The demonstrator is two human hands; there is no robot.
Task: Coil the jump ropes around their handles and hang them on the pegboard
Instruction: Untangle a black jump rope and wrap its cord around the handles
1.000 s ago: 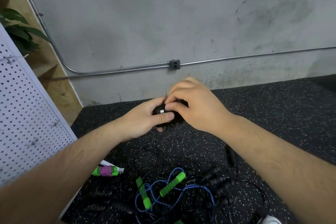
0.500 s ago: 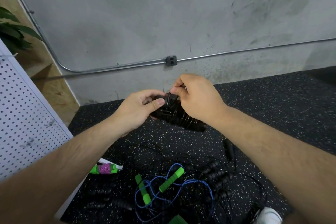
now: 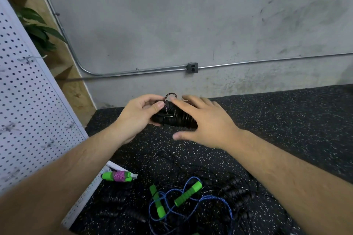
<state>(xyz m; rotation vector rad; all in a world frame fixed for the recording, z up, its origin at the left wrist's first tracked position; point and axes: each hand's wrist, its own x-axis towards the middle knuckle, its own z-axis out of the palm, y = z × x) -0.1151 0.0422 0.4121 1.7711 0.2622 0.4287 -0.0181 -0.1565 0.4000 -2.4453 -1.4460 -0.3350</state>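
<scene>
My left hand grips one end of a coiled black jump rope, its cord wound round the paired black handles, with a small loop sticking up at the top. My right hand hovers just over the bundle's right part with fingers spread and straight. The white pegboard leans at the left, with small metal hooks on it. On the floor below lie a blue rope with green handles, a green bundle wrapped in pink cord and several loose black ropes.
A grey concrete wall with a metal conduit and junction box stands behind. Black speckled rubber flooring stretches to the right. A potted plant and wooden shelving sit behind the pegboard at top left.
My right hand has let go of the cord it was pinching and opened flat over the bundle. A loop now stands up from the coil.
</scene>
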